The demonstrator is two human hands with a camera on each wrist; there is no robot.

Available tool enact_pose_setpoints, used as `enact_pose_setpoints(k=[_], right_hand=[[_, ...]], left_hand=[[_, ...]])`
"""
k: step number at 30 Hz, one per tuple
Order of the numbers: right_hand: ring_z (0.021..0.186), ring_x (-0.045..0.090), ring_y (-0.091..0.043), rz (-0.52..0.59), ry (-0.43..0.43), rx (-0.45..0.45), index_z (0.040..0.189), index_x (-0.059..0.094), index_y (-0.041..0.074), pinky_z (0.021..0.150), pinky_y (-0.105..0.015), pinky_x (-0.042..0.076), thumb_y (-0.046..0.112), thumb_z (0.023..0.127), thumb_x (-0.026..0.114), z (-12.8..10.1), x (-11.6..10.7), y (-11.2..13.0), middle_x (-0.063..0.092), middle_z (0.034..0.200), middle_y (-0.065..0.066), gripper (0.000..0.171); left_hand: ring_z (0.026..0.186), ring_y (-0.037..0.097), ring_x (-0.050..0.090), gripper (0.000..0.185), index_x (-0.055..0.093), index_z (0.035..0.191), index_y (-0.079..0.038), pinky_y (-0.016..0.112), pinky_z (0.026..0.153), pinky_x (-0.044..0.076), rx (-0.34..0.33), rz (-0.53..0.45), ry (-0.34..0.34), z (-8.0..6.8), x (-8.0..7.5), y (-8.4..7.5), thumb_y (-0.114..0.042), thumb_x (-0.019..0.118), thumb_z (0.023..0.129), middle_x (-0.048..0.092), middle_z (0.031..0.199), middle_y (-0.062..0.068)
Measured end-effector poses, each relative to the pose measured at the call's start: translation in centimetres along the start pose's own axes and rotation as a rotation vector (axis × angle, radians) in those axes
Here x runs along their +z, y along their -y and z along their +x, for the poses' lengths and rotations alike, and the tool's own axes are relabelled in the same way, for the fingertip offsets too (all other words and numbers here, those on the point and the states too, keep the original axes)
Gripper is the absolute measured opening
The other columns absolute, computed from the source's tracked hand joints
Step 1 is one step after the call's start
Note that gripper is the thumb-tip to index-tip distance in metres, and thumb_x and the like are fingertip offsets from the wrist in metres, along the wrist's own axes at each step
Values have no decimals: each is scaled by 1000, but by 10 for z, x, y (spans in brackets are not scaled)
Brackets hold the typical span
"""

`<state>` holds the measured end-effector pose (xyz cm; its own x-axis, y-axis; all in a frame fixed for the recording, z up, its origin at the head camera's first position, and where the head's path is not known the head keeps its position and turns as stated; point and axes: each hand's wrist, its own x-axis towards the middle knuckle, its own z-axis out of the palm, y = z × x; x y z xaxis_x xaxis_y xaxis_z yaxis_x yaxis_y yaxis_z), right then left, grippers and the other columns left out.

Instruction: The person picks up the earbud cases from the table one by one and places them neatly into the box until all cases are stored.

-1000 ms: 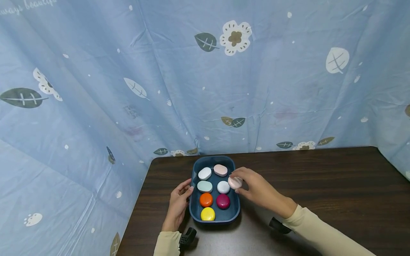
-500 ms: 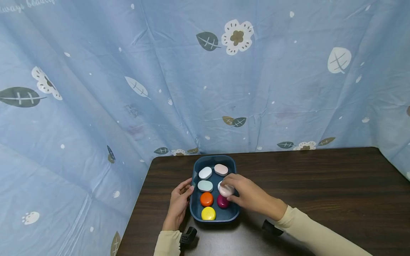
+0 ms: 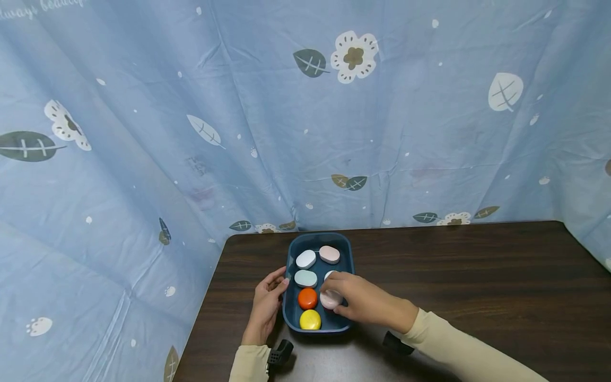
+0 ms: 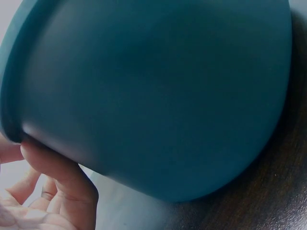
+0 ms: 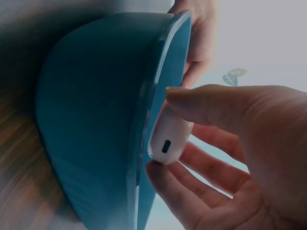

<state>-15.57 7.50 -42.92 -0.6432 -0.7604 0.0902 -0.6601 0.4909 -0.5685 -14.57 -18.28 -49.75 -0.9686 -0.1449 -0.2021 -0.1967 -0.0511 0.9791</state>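
A dark blue tray (image 3: 351,265) sits near the table's left edge and holds several small pebble-shaped cases: white (image 3: 305,259), pink (image 3: 329,254), pale teal (image 3: 305,278), orange (image 3: 307,298) and yellow (image 3: 310,319). My right hand (image 3: 332,298) pinches a pale pink case (image 3: 328,302) low inside the tray, beside the orange one. In the right wrist view that case (image 5: 169,136) shows a small port, held between thumb and fingers just over the tray's rim (image 5: 158,72). My left hand (image 3: 281,284) grips the tray's left wall (image 4: 153,96), its fingers (image 4: 57,177) under the rim.
The dark wooden table (image 3: 477,276) stretches to the right of the tray. A blue floral curtain (image 3: 305,132) hangs right behind the table and along its left side. Another white case (image 3: 329,274) peeks out behind my right fingers.
My right hand carried the pale pink case from the tray's right rim leftward and nearer, down into the tray, and now covers the magenta case. The left hand stayed put.
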Motion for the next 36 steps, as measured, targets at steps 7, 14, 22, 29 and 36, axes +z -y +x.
enact_pose_setpoints(k=[7, 14, 22, 29, 36], right_hand=[[102, 62, -8, -18, 64, -3, 126, 73, 8, 95, -31, 57, 6, 88, 85, 1, 4, 4, 68, 124, -1, 40], [100, 61, -4, -11, 132, -28, 126, 74, 10, 97, -26, 55, 5, 89, 85, 2, 8, 4, 70, 122, 3, 39], [101, 61, -2, 8, 180, -48, 124, 74, 9, 98, -24, 54, 1, 88, 84, 2, 5, 8, 70, 120, 3, 38], [105, 61, -2, 19, 218, -34, 126, 74, 10, 100, -24, 53, 3, 91, 82, 2, 5, 5, 70, 123, 3, 37], [109, 65, -10, 81, 197, -26, 129, 74, 11, 102, -27, 53, 6, 96, 77, -3, 2, 2, 71, 125, 3, 33]], left_hand=[[98, 23, 51, 44, 56, 149, 2, 28, 71, 41, -3, 4, 5, -1, 0, 0, -13, 60, 108, 58, 111, 6], [100, 23, 50, 43, 56, 149, 1, 30, 73, 39, -4, 10, -2, -1, 0, -1, -13, 60, 108, 58, 111, 5], [99, 23, 50, 43, 57, 148, 1, 31, 74, 38, -3, 16, -4, -1, -1, 0, -12, 61, 108, 58, 110, 5], [99, 24, 51, 41, 59, 147, 1, 30, 74, 38, 0, 6, -5, 0, -1, 2, -11, 61, 107, 58, 110, 7], [98, 25, 51, 40, 60, 145, 1, 29, 73, 38, 0, 9, -9, 2, -2, 3, -11, 61, 107, 57, 109, 8]])
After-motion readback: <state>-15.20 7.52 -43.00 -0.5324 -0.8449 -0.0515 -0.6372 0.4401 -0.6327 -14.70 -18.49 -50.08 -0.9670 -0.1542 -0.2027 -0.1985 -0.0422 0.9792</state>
